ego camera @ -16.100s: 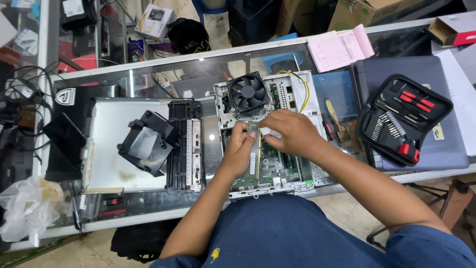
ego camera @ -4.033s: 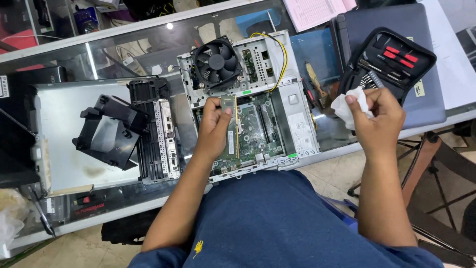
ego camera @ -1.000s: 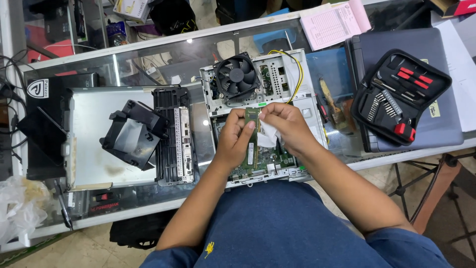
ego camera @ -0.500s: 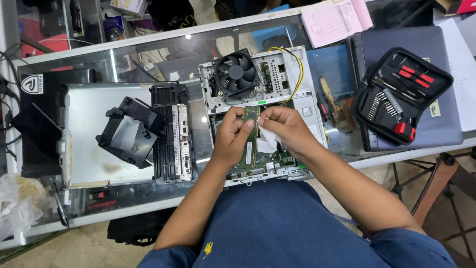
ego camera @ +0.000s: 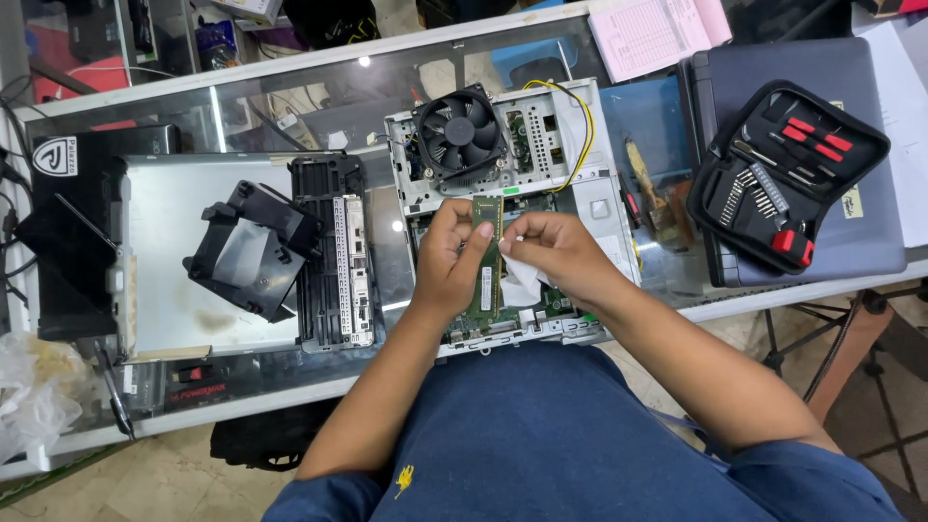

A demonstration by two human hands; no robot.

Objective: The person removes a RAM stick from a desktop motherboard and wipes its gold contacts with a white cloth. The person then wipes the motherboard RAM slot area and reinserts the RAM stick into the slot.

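An opened small desktop computer (ego camera: 590, 184) lies on the glass counter, its black cooling fan (ego camera: 461, 130) at the far end. Over its green board my left hand (ego camera: 452, 253) grips a long green memory module (ego camera: 487, 271) by its upper end, thumb on its face. My right hand (ego camera: 556, 249) pinches a white tissue (ego camera: 519, 281) against the module's right edge. Both hands sit close together above the case's near half.
To the left lie a grey metal case cover (ego camera: 169, 253), a black plastic shroud (ego camera: 249, 248) and a black drive cage (ego camera: 333, 253). To the right an open black screwdriver kit (ego camera: 788, 174) rests on a closed grey laptop (ego camera: 870, 242). Pink papers (ego camera: 657, 31) lie at the back.
In the last second my hands stay over the board with the module and tissue, shifting only slightly. Four seconds ago my right hand was off to the right holding the tissue.
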